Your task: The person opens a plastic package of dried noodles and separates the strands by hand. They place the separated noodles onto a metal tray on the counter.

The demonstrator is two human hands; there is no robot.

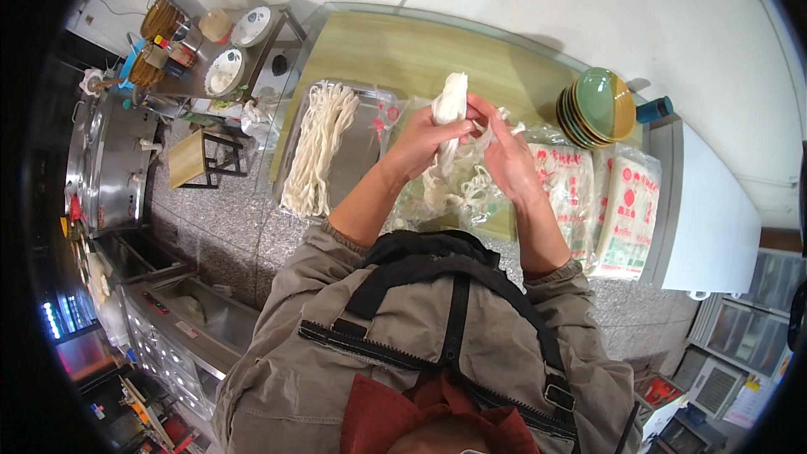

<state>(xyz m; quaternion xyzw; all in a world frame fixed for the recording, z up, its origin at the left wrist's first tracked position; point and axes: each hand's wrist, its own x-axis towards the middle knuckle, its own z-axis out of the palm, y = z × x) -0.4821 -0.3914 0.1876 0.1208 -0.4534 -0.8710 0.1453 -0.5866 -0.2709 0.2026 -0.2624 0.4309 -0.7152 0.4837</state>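
Note:
My left hand (422, 142) is closed around a bunch of white noodles (451, 101), held above a wooden-topped table. Beside it, my right hand (509, 161) has thumb and fingers on loose white noodle strands at the bunch's right side. Under both hands lies an opened clear plastic bag (466, 192) with more strands in it. To the left, long noodles (320, 145) lie lengthwise in a metal tray (362, 173), covering its left half. Sealed packs of noodles with red print (627, 214) lie right of my right hand.
Stacked green and yellow bowls (599, 107) and a dark cup (656, 110) stand at the table's back right, near a white cabinet (712, 214). At left are a side table with white bowls (225, 72), a wooden-topped stool (188, 159) and steel kitchen equipment (120, 170).

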